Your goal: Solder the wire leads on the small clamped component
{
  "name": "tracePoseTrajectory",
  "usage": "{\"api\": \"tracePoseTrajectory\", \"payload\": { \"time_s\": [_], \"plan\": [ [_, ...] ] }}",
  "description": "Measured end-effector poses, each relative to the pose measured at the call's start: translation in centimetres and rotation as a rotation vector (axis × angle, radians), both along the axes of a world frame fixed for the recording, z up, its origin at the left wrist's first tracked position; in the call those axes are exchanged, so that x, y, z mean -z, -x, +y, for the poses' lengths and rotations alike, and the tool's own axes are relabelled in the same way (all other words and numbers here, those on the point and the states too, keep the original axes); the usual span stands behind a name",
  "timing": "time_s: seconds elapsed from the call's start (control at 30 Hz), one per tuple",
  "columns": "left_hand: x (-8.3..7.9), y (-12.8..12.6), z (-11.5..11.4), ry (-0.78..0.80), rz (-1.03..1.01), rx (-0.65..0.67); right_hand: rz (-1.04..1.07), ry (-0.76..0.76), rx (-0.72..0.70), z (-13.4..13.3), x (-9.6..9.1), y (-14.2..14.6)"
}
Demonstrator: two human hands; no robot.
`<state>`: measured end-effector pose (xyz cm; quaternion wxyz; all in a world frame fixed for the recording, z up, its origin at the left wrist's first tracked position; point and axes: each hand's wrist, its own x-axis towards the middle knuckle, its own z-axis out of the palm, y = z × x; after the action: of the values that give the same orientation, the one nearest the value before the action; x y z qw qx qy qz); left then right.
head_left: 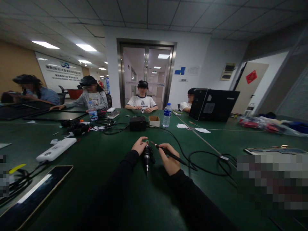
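Note:
In the head view my right hand (169,158) holds a black soldering iron (172,155) like a pen, its thin tip pointing left. That tip is close to a small green circuit board (147,141); whether they touch is too small to tell. My left hand (139,146) pinches the board's left side between thumb and index finger. Just below the board lies a black and silver tool with a pointed metal end (147,159), directed toward me. A cable runs from the iron's rear in loops across the green table (115,179).
Beyond my hands are a black box (137,124), a small cardboard box (154,121) and a water bottle (166,115). To the left lie a white power strip (57,149) and a phone (36,197). A black computer case (211,105) stands at right. Several people sit across the table.

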<state>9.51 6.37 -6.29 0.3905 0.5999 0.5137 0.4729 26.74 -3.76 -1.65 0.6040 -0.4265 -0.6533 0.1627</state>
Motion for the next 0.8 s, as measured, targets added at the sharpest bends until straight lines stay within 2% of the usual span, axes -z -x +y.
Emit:
{"api": "tracePoseTrajectory", "payload": {
  "time_s": [0.2,0.4,0.8],
  "plan": [
    [-0.56,0.05,-0.44,-0.009,-0.173,0.012,-0.015,-0.058,0.022,0.44,0.33,0.41],
    [-0.39,0.12,-0.22,-0.006,-0.340,0.050,-0.087,-0.111,-0.001,0.34,0.27,0.88],
    [0.13,0.32,-0.20,-0.072,-0.341,0.059,-0.160,-0.098,-0.047,0.29,0.35,0.85]
  ]
}}
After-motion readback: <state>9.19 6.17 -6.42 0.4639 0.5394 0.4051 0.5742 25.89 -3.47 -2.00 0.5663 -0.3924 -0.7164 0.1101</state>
